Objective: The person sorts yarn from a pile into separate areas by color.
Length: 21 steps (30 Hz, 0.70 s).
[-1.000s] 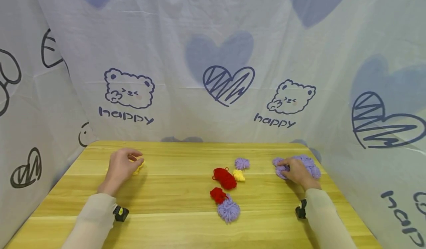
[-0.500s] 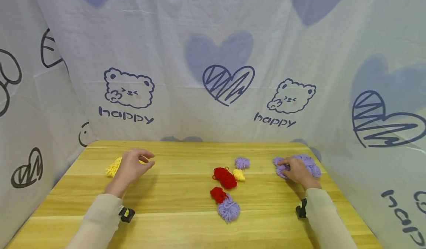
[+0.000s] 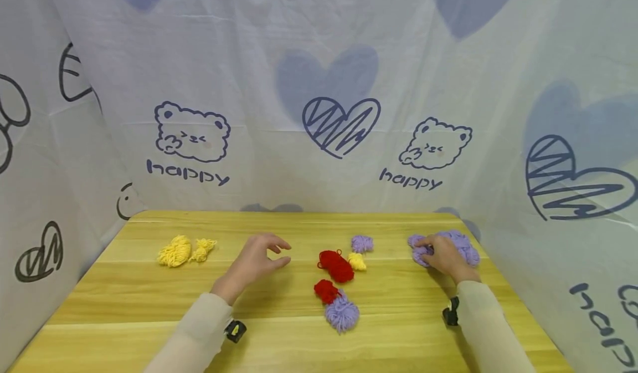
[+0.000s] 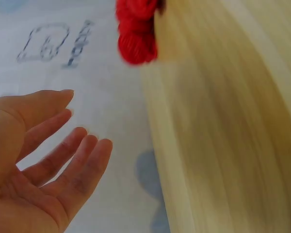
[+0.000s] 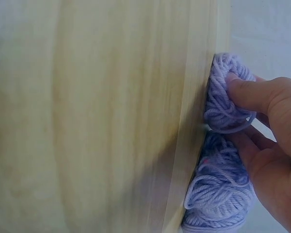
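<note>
Pinching a small lilac yarn bundle (image 5: 218,107) on the far right, the right hand (image 3: 446,257) probably wants a light grip, lest it snag the larger lilac yarn pile (image 3: 463,245) alongside. The empty left hand (image 3: 253,262), fingers apart, hovers left of an oblong red yarn bundle (image 3: 336,266); a yellow yarn tuft (image 3: 356,261) beside that could catch.

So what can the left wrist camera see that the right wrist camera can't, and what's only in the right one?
Only the left wrist view shows the left hand, holding nothing, some red yarn at the top edge, and the bear drawing with the word "happy".

Only the right wrist view shows the right hand pinching a lilac yarn bundle, with another lilac bundle beside it.

Both show the wood-grain tabletop and pale cloth.
</note>
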Each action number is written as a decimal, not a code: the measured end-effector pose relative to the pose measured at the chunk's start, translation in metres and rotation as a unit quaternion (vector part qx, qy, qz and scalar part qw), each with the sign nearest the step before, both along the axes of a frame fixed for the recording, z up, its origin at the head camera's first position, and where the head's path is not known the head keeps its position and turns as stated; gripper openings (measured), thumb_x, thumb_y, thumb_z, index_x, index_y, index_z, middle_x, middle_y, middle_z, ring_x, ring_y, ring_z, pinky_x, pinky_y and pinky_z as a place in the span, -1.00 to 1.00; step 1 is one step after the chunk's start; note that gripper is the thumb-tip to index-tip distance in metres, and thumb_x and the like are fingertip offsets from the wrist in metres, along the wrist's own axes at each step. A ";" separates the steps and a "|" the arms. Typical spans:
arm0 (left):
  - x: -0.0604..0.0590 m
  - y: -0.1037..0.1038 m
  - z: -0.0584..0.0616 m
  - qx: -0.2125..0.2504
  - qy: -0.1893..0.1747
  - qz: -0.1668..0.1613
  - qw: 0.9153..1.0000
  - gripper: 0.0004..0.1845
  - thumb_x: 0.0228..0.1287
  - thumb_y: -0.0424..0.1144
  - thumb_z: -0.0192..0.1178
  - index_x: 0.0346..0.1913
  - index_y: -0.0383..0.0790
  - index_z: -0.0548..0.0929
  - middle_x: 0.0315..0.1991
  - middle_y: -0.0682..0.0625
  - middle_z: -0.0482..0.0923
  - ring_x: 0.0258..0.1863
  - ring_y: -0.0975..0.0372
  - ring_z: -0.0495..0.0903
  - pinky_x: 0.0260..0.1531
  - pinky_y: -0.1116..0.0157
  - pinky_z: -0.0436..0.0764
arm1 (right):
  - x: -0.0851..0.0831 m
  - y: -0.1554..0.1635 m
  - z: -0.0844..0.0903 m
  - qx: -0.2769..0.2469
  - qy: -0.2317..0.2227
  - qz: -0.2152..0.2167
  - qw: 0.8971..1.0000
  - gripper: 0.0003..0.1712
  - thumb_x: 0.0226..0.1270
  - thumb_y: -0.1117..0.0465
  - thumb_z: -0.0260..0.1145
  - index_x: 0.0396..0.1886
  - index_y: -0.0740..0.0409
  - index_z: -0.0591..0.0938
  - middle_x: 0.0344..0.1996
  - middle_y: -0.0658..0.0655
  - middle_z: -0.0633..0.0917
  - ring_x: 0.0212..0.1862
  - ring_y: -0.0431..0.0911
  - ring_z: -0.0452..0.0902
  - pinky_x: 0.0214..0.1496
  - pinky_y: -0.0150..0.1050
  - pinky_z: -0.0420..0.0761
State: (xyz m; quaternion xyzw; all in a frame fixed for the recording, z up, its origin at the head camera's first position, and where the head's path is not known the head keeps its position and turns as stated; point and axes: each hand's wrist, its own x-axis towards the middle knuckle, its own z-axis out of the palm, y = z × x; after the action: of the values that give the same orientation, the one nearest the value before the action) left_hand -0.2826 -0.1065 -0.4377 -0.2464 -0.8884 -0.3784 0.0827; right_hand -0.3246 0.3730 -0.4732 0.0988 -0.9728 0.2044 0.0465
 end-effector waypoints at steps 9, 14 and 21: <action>-0.003 0.049 -0.005 0.002 -0.002 -0.047 0.999 -0.71 0.23 -0.35 0.46 0.01 -0.27 0.78 -0.01 -0.17 0.73 0.02 -0.14 0.67 -0.02 -0.06 0.71 | 0.001 0.000 0.001 -0.003 -0.006 0.002 1.000 -0.67 0.27 0.45 0.42 0.04 0.31 0.77 0.14 0.47 0.68 0.23 0.39 0.56 0.26 0.28 0.56; -0.005 0.069 -0.007 0.003 -0.009 -0.061 0.998 -0.65 0.24 -0.35 0.46 0.09 -0.32 0.74 0.05 -0.19 0.70 0.10 -0.14 0.64 0.17 -0.08 0.64 | 0.001 0.000 0.002 -0.004 -0.006 0.003 1.000 -0.67 0.28 0.45 0.42 0.05 0.31 0.76 0.13 0.46 0.69 0.21 0.37 0.58 0.25 0.27 0.57; -0.009 0.087 -0.010 -0.027 -0.027 -0.068 0.997 -0.52 0.27 -0.29 0.46 0.23 -0.28 0.67 0.16 -0.20 0.62 0.19 -0.14 0.59 0.27 -0.04 0.60 | -0.002 0.001 -0.001 -0.004 -0.002 0.005 1.000 -0.67 0.27 0.45 0.42 0.04 0.31 0.76 0.10 0.45 0.71 0.16 0.31 0.61 0.21 0.25 0.59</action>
State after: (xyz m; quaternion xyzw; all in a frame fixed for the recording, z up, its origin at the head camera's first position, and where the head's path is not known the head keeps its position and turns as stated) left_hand -0.2919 -0.0196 -0.4475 -0.2979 -0.8813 -0.3659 0.0265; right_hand -0.3263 0.3743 -0.4737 0.1031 -0.9715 0.2088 0.0435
